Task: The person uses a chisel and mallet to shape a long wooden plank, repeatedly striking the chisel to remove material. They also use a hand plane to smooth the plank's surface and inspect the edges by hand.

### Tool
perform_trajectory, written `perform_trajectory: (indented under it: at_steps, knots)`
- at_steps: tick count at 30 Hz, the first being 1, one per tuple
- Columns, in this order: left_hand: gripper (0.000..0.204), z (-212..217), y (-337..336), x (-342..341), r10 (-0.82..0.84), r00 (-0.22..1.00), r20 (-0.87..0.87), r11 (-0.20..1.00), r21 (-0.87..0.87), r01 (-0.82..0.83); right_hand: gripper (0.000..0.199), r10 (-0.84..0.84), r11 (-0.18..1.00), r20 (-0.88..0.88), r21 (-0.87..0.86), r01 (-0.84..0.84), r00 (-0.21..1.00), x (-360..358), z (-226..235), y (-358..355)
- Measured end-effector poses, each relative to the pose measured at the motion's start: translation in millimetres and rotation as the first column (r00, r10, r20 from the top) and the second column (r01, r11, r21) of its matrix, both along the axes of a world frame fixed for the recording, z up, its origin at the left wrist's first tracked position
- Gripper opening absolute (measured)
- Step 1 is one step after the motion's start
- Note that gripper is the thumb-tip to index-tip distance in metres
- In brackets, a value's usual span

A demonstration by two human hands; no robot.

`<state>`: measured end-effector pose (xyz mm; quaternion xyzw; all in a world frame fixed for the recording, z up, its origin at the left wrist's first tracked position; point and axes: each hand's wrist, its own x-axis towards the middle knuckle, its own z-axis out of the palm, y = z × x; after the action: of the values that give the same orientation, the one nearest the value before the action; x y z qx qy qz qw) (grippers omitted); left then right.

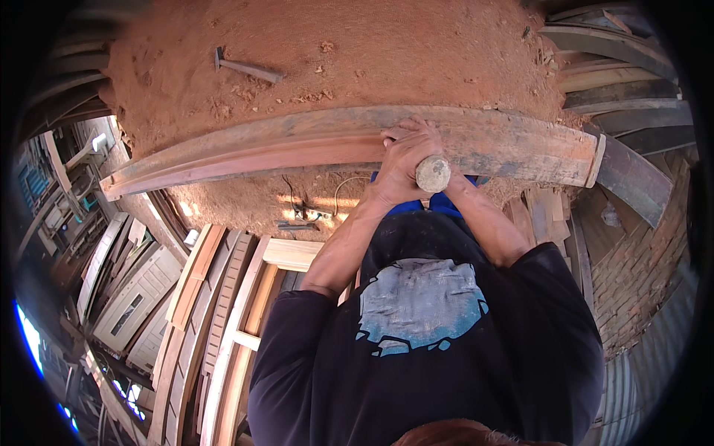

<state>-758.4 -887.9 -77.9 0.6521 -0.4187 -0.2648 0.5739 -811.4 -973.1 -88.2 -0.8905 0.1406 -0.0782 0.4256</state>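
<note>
Both hands, left hand over right hand, have fingers closed round a round-butted tool handle at the long plank, frame centre; I'd keep wrists stacked and push straight along the edge.

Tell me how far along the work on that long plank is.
Done: sawdust lies thick on the ground behind the plank, so much has been worked already. In hand: both hands, left hand foremost, grip a round-ended tool handle against the plank. Left: cannot tell; the worked surface is hidden.
</note>
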Motion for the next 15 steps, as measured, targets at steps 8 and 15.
perform_trajectory:
  at_steps: [8,15]
  knots:
    - [0.055,40,-85,-34,-0.129,0.991,-0.033,0.992,0.01,0.129,0.023,0.097,0.995,-0.246,0.029,-0.093,0.964,-93,4,-85]
    - [0.042,74,-49,12,-0.04,0.999,0.018,0.998,-0.049,0.041,0.022,0.074,0.995,-0.094,0.067,-0.068,0.993,-1,-9,-36]
